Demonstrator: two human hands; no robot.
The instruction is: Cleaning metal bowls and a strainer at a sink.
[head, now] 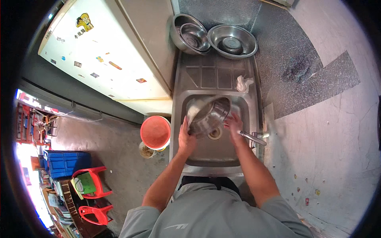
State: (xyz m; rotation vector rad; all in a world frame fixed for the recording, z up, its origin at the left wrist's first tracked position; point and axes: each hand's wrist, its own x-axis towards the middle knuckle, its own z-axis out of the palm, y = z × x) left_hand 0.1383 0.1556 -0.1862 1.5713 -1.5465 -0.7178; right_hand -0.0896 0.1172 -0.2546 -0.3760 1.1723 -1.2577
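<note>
A stainless steel basin [208,119], blurred by motion, is tilted over the steel sink [217,154]. My left hand [187,138] grips its near left side, thumb up along the wall. My right hand [234,126] is at the basin's right side, fingers bent towards it; blur hides whether they grip the rim. Along the basin's far left edge shows a whitish smear [195,107], too blurred to identify. Below the basin, part of the sink's drain [215,133] is visible. The metal faucet [253,138] reaches in from the right, close to my right wrist.
Nested steel bowls [190,35] and a wide steel basin [232,41] stand on the far drainboard [209,76]. Nearer lies a crumpled white cloth or bag [244,84]. A refrigerator [107,59] and a red-lidded bucket [155,132] flank the sink's left; a wall [315,142] bounds its right.
</note>
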